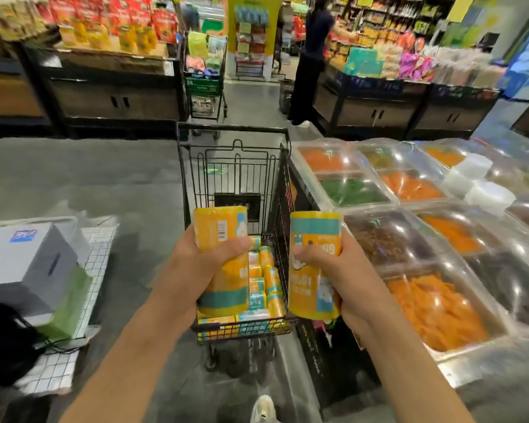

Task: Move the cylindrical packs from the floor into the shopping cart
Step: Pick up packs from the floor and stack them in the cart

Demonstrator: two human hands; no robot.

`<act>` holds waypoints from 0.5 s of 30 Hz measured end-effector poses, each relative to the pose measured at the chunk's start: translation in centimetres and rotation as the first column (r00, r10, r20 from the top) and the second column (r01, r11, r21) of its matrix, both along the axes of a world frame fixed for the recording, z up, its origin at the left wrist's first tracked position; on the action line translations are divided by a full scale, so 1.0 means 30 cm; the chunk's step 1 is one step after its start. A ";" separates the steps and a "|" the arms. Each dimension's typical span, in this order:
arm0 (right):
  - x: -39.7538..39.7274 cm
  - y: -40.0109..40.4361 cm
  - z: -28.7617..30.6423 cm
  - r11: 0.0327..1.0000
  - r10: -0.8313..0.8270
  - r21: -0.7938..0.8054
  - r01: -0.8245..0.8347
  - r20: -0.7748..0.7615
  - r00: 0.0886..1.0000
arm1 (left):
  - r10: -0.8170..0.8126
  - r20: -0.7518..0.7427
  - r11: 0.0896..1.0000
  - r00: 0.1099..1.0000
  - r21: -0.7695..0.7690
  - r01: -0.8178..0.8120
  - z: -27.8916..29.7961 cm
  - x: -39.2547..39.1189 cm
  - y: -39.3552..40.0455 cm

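I hold two yellow-and-teal cylindrical packs upright over the near end of a black wire shopping cart [232,138]. My left hand [196,270] grips one pack [223,236] around its middle. My right hand [339,276] grips the other pack [313,233], just right of the cart's side wall. Several more of the same packs [263,285] lie piled in the cart's basket below my hands. No pack shows on the floor.
A counter of clear-lidded bulk food bins [409,239] runs along the right, touching the cart. At the left stand a grey box [22,264] and a dark bag [3,343]. Another cart [205,87] and a person [312,56] are farther down the aisle.
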State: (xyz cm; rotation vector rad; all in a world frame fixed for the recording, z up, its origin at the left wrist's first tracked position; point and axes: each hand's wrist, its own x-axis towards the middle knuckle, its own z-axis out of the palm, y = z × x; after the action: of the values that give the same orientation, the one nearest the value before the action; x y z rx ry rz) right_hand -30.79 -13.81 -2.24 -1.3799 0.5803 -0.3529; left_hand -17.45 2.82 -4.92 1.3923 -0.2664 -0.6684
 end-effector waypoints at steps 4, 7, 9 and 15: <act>0.132 -0.152 -0.051 0.999 0.047 0.021 -0.046 -0.044 0.998 | 0.071 -0.030 0.997 0.997 0.026 -0.070 -0.041 0.074 -0.117; 0.219 -0.258 -0.094 0.996 0.084 0.019 -0.083 -0.067 0.994 | 0.090 -0.011 0.994 0.996 0.063 -0.089 -0.056 0.133 -0.198; 0.264 -0.316 -0.116 0.994 0.111 0.010 -0.110 -0.075 0.991 | 0.128 0.000 0.989 0.992 0.075 -0.127 -0.075 0.173 -0.248; 0.400 -0.452 -0.209 0.990 0.127 0.070 -0.119 -0.125 0.984 | 0.084 0.016 0.985 0.996 0.147 -0.085 -0.148 0.296 -0.390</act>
State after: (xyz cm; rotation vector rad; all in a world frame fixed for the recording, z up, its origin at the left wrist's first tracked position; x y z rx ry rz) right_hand -18.78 -27.36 -8.49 -1.3780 0.6041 -0.1454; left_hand -8.56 -8.89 -9.38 1.5401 -0.1673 -0.6209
